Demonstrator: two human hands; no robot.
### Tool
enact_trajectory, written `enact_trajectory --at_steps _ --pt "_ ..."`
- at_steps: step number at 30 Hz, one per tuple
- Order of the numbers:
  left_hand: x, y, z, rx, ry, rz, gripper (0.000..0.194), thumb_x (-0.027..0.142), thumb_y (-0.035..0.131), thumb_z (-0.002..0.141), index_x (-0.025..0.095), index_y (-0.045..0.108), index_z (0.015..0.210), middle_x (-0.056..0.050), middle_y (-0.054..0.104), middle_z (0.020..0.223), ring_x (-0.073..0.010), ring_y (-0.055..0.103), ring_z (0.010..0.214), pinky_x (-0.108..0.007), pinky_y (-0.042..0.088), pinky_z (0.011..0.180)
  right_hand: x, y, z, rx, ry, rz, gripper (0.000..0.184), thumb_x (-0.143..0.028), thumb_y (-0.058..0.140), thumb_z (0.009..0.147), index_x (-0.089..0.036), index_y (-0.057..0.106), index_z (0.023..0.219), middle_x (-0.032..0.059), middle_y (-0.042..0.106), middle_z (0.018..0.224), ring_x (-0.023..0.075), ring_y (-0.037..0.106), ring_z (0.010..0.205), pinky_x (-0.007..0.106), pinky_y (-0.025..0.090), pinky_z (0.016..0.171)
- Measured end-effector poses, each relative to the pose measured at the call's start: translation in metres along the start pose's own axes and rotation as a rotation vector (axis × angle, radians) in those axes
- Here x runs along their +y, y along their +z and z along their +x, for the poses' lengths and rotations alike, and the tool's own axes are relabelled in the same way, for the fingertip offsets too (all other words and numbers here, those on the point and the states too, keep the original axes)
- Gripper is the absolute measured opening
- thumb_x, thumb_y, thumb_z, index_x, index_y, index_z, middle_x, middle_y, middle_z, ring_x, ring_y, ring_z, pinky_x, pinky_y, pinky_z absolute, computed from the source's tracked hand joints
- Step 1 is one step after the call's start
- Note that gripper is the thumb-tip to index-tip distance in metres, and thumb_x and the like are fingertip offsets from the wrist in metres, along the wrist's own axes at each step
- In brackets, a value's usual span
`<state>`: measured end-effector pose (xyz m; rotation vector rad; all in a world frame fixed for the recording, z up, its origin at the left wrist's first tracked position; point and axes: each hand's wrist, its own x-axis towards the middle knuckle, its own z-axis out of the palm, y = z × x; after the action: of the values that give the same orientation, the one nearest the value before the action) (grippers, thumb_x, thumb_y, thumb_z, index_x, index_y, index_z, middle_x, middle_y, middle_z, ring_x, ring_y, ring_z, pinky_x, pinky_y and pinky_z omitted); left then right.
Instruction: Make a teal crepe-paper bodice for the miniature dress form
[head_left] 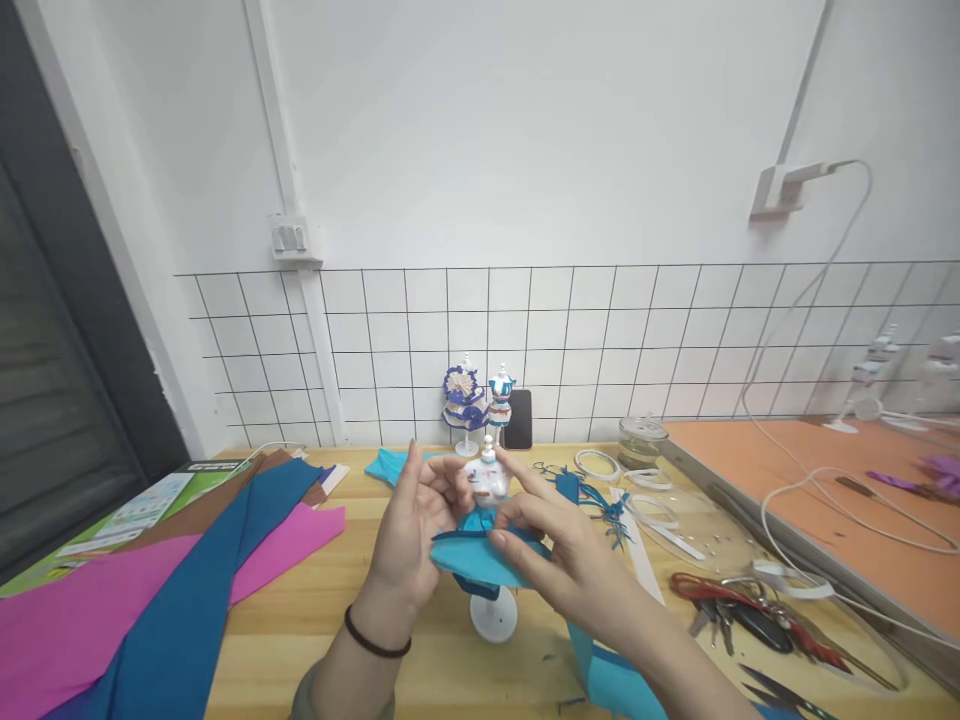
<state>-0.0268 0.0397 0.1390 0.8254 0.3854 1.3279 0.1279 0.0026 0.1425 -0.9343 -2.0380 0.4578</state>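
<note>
Pale wooden tabletop, carrying, from near to far: scissors at lower right; a bunch of keys beyond; at centre, a white miniature dress form, upright between both hands. The right hand pinches light-blue cloth at its waist; the left hand curls beside the bust, whether gripping cannot be told. Behind, two dressed forms stand before a tiled wall.

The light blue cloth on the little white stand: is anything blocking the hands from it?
No, nothing visible blocks them. The right hand touches the light blue cloth, and the left hand curves beside the white dress form wearing it. The phone stands farther back, out of the way.
</note>
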Motion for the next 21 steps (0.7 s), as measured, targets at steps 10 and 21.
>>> enact_trajectory --at_steps 10,21 --pt "0.002 -0.01 0.005 0.064 0.103 0.112 0.017 0.034 0.058 0.076 0.017 0.057 0.08 0.01 0.036 0.044 -0.0067 0.036 0.044 -0.024 0.04 0.061 0.005 0.004 0.001 0.067 -0.002 0.014 0.014 -0.028 0.046 0.085 -0.022 0.054 0.075 0.0116 0.057 0.112 0.0274 0.024 0.129 0.039 0.037 0.09" --pt "-0.005 -0.017 0.007 -0.035 0.266 0.799 0.068 0.015 0.068 0.063 0.026 0.041 0.125 -0.005 0.055 0.102 -0.0194 0.05 0.101 -0.031 0.037 0.085 0.006 0.003 0.002 0.071 -0.012 0.015 0.012 -0.025 0.048 0.084 -0.021 0.055 0.074 0.0093 0.046 0.13 0.0253 0.027 0.128 0.037 0.037 0.092"
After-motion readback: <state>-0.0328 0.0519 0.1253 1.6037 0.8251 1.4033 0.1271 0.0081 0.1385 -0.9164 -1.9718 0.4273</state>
